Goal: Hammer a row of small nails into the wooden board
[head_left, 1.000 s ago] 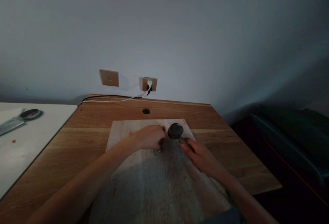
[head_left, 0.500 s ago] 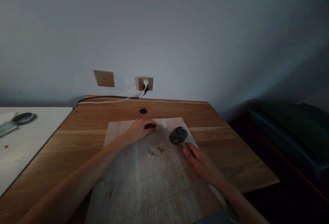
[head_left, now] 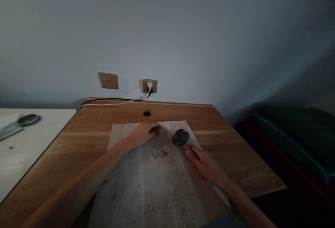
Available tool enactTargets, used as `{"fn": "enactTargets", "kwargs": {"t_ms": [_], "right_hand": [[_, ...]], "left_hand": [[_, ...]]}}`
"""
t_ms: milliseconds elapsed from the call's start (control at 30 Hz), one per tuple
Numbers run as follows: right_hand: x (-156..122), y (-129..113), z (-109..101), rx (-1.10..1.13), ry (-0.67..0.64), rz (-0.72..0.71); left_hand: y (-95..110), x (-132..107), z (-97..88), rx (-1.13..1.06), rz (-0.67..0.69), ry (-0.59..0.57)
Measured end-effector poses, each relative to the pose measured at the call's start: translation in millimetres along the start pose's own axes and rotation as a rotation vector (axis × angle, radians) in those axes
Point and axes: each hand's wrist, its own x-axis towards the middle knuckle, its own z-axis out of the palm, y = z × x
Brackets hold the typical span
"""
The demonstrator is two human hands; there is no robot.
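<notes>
My right hand (head_left: 205, 163) grips the handle of a black-headed mallet (head_left: 180, 137), whose head is over the far right part of a pale wooden board (head_left: 141, 182). My left hand (head_left: 143, 133) rests at the board's far edge, fingers loosely curled and apart from the thumb, with nothing visible in them. A tiny nail (head_left: 171, 129) shows between that hand and the mallet head. Several loose metal nails (head_left: 160, 153) lie on the board closer to me.
Beneath the board is a brown wooden tabletop (head_left: 225, 137) with a round cable hole (head_left: 147, 113). Cables (head_left: 112, 103) run along the wall to a socket (head_left: 150, 86). A white table (head_left: 23, 158) on the left bears a roll of tape (head_left: 28, 119).
The mallet head has shifted slightly left over the board. The loose nails lie a little differently. My left hand keeps its place, and the whole view has shifted slightly.
</notes>
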Motion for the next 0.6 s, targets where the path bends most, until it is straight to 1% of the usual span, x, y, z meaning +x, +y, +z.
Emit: {"fn": "enactTargets", "kwargs": {"t_ms": [100, 200, 333, 400, 467, 533, 600], "right_hand": [[13, -16, -2, 0.014, -0.023, -0.011], [31, -36, -1, 0.036, -0.046, -0.048], [56, -55, 3, -0.1, -0.033, -0.171], [62, -60, 5, -0.155, -0.035, -0.197], [63, -63, 6, -0.167, -0.027, -0.199], [57, -62, 5, -0.157, -0.018, -0.19], [46, -57, 5, -0.129, -0.04, -0.158]], "left_hand": [[-1, 0, 0.4, -0.049, -0.05, 0.015], [-2, 0, 2.1, -0.088, -0.06, 0.011], [-4, -1, 2.2, -0.144, -0.054, 0.033], [-6, -1, -3.4, -0.114, -0.055, 0.068], [-6, -2, -14.0, -0.048, -0.066, 0.078], [-2, -3, -27.5, 0.023, -0.062, 0.015], [8, -6, -38.9, 0.047, -0.009, -0.135]]}}
